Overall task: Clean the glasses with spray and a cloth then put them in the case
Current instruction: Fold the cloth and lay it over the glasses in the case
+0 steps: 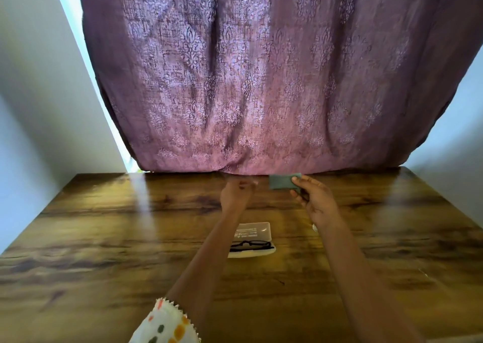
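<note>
Black-framed glasses [250,245] lie folded in an open pale case [261,227] at the middle of the wooden table [104,238]. Its clear lid, with printed text, is tipped back. Above the far part of the table, my right hand [317,201] pinches a small folded grey cloth [282,182] by its right edge, between thumb and fingers. To the left of the cloth, my left hand [235,192] is blurred with its fingers bent; it is apart from the cloth, and I cannot tell whether it holds anything. No spray bottle is clearly in view.
A purple patterned curtain [261,81] hangs down to the table's far edge. White walls [39,107] flank it on both sides. A small pale shiny object [315,228] peeks out beside my right wrist.
</note>
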